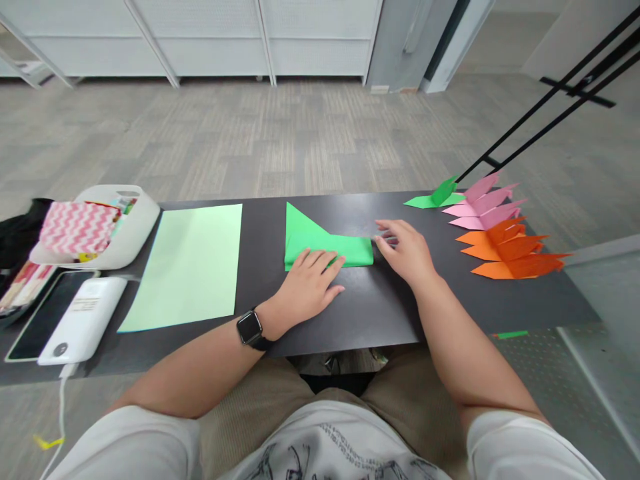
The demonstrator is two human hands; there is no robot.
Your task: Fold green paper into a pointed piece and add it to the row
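A bright green sheet of paper (350, 249) lies partly folded on the dark table, with a flat band along its near side and a pointed corner rising at its far left. My left hand (313, 283) rests flat on the near left part of this paper, fingers stretched out. Just off the paper's right end is my right hand (404, 250), its fingers apart and holding nothing; whether a fingertip touches the edge I cannot tell. A black watch sits on my left wrist.
Pale green sheets (193, 267) lie to the left. Beyond them are a white basket (143, 230), a white power bank (83, 320) with a cable, and a phone (30, 340). Folded green (435, 197), pink (487, 207) and orange (515, 250) paper pieces stand at the right.
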